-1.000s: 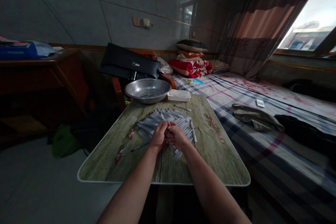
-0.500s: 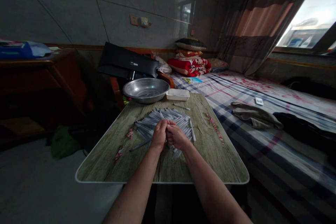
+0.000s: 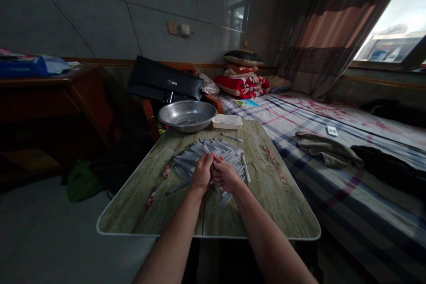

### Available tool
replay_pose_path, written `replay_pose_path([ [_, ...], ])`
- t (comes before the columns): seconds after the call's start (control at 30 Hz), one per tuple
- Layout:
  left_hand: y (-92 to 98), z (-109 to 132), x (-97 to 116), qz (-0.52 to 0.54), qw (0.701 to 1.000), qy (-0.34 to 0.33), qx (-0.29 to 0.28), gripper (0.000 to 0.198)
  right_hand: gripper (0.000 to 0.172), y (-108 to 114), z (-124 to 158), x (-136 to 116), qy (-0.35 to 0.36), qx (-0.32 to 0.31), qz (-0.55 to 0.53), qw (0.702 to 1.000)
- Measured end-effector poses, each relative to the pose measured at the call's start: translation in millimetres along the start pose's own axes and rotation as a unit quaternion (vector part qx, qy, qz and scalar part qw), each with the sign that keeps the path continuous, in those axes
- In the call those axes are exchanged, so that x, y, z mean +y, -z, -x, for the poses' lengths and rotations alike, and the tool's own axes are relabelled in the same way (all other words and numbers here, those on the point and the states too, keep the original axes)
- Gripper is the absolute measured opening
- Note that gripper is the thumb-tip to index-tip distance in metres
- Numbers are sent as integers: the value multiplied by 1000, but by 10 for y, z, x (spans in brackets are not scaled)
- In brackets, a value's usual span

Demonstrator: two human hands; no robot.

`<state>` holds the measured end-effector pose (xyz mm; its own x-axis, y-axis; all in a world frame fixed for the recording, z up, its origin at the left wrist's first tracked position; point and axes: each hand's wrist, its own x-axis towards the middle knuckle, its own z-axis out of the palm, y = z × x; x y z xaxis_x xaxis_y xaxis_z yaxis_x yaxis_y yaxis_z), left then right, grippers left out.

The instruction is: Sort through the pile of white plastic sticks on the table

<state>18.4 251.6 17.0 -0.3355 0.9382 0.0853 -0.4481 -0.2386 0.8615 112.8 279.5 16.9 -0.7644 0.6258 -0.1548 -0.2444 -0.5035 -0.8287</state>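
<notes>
My left hand (image 3: pixel 202 173) and my right hand (image 3: pixel 226 175) meet over the near part of a pile of pens (image 3: pixel 189 157). Both are closed, fingertips together. A pale pen end (image 3: pixel 207 146) rises just beyond my left fingertips and seems to be in that hand. Whatever my right fingers pinch is hidden by the hand. The pens are slim, whitish and see-through, many with dark tips. Several pale pieces (image 3: pixel 226 199) lie just below my right hand. One pen (image 3: pixel 232 137) lies apart behind the pile, another (image 3: pixel 177 187) sticks out to the left.
A steel basin (image 3: pixel 187 117) holding a few thin items and a white plastic tray (image 3: pixel 227 121) stand at the far edge of the wood-patterned table (image 3: pixel 133 213). Behind them a black monitor (image 3: pixel 166 80) leans on a chair. To the right is a bed (image 3: pixel 282 128) with clothes (image 3: pixel 328 150).
The view has shifted slightly, so everything sits a little lower and further right. My hands stay together over the pile, the right fingers a little differently curled.
</notes>
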Motion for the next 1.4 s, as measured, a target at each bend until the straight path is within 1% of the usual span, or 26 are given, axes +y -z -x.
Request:
replay_pose_path([
  [0.1,-18,10,12,7,1000,7,2,34,52,4,8,17,4,-5,2,1000],
  [0.17,-23,12,22,6,1000,9,2,35,54,-1,6,26,5,1,7,1000],
  [0.4,14,13,17,-32,999,-23,-9,33,55,-28,-1,0,-5,26,30,999],
  [0.47,26,12,7,-28,999,-19,-5,32,53,-31,-2,2,-4,26,38,999],
  [0.53,32,10,8,-10,1000,-7,5,32,51,-30,-4,26,-2,12,41,999],
  [0.67,29,6,47,30,999,0,29,34,52,-18,-17,101,6,-47,34,998],
  [0.73,29,6,72,35,999,-2,35,34,51,-12,-23,114,6,-53,27,998],
  [0.83,53,-1,113,36,998,-13,42,33,49,-9,-19,80,2,-69,15,997],
  [0.93,128,-24,179,40,997,-25,57,33,43,-8,6,26,5,-99,16,995],
  [1.03,234,-38,261,48,995,-36,84,33,38,-2,32,-7,23,-99,17,995],
  [1.1,290,-18,311,52,993,-25,100,32,36,5,40,-21,38,-80,3,996],
  [1.13,310,5,333,54,994,-11,93,31,36,9,40,-29,46,-66,-6,997],
  [1.17,324,34,351,55,996,7,70,31,36,12,38,-37,54,-53,-15,997],
  [1.23,339,105,374,49,998,48,-8,32,37,18,29,-51,68,-28,-26,997],
  [1.3,351,173,373,39,992,93,-82,39,40,26,17,-56,79,-8,-29,996],
  [1.37,370,216,347,40,983,132,-121,45,42,42,3,-46,85,13,-28,996],
  [1.4,384,225,326,46,979,148,-131,43,44,54,-4,-36,87,23,-26,996],
])
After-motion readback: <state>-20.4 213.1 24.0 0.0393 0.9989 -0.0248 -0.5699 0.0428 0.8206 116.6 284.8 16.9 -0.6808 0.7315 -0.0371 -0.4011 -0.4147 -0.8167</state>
